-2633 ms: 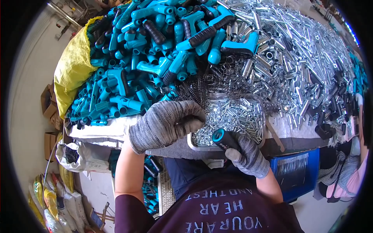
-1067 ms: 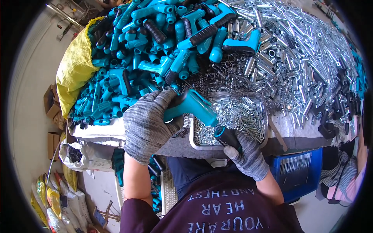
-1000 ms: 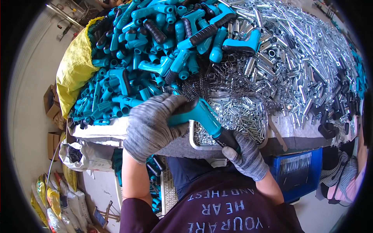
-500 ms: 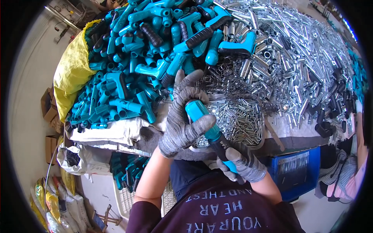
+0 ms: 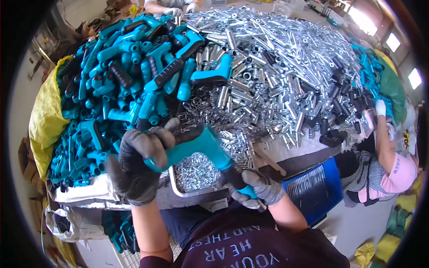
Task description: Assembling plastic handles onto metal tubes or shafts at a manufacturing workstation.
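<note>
Both my hands wear grey knit gloves and hold one long teal-and-black part over the table's front edge. My left hand has its fingers curled round the left end of its teal pistol-shaped housing, which has a black grip strip on top. My right hand is closed round the lower end, at the black collar and a short teal tip. Just beneath the part, a shallow tray holds small silver pieces, with small metal pins beside them.
Teal housings heap up at left beside a yellow sack. Silver tubes and rods pile at centre and right, near dark springs. A blue crate stands right. Co-workers are at right and the far side.
My view has shifted right. The held part has turned, so its pistol-shaped side now shows. My left hand has moved left, to the end of the housing; my right hand keeps its hold.
</note>
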A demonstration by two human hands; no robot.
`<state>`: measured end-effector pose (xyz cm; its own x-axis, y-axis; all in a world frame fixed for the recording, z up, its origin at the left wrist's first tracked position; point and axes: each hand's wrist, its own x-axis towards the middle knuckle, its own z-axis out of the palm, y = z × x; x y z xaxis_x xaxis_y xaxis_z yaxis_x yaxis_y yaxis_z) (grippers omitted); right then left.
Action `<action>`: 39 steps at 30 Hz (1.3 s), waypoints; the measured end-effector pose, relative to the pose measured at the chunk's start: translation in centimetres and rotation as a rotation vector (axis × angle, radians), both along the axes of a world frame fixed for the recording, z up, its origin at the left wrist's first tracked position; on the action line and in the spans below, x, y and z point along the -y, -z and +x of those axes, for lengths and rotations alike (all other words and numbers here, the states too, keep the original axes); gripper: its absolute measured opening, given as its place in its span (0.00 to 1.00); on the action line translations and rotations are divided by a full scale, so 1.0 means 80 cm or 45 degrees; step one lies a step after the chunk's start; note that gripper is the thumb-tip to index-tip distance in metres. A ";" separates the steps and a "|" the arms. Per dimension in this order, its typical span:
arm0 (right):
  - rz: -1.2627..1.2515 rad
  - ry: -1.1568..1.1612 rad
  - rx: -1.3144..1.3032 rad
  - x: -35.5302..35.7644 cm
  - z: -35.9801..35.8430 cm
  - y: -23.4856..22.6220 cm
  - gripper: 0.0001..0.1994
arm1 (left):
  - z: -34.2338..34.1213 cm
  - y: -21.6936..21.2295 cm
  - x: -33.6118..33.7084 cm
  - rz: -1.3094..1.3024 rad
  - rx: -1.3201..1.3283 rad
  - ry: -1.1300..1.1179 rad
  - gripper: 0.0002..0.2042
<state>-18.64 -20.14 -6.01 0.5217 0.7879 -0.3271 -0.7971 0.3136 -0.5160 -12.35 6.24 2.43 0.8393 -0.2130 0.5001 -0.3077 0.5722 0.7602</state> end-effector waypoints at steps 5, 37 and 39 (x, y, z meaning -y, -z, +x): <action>-0.133 -0.082 0.615 -0.032 -0.025 -0.034 0.25 | 0.006 -0.027 0.023 0.569 -0.287 -0.083 0.26; -0.138 -0.208 0.558 -0.030 -0.015 -0.025 0.24 | 0.029 -0.016 0.026 0.696 -0.349 0.123 0.24; -0.540 -0.058 0.838 -0.029 -0.025 -0.010 0.20 | 0.022 -0.044 0.026 0.745 -0.311 0.326 0.25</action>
<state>-20.67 -17.83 -5.20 0.6830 0.6900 -0.2396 -0.2934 -0.0412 -0.9551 -10.61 4.16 5.97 0.8003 -0.5979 0.0450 0.0020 0.0778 0.9970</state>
